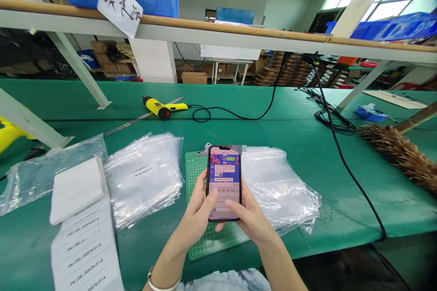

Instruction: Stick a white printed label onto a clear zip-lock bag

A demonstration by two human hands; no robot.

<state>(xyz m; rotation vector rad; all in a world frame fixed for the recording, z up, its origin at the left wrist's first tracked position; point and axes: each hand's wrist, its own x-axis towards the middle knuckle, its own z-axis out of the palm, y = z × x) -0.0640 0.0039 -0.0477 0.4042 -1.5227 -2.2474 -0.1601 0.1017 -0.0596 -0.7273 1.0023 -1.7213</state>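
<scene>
Upright above the table, a smartphone (224,183) shows a chat with an on-screen keyboard. My left hand (199,207) wraps round its left side, with the thumb on the screen. Round the right side is my right hand (251,213), its thumb also over the keyboard. Beneath the phone lies a green cutting mat (205,248) with a metal clip at its top edge. Clear plastic bags (276,186) are stacked to the right, partly over the mat. To the left sits another stack of clear bags (143,182), the top one bearing a printed label.
A folded strip of printed labels (83,245) lies at the left, beside a clear plastic bag (30,177). Farther back are a yellow heat gun (159,108), a metal ruler (128,123) and black cables (332,122). A shelf (191,27) with blue bins spans the table; a brush (399,150) is right.
</scene>
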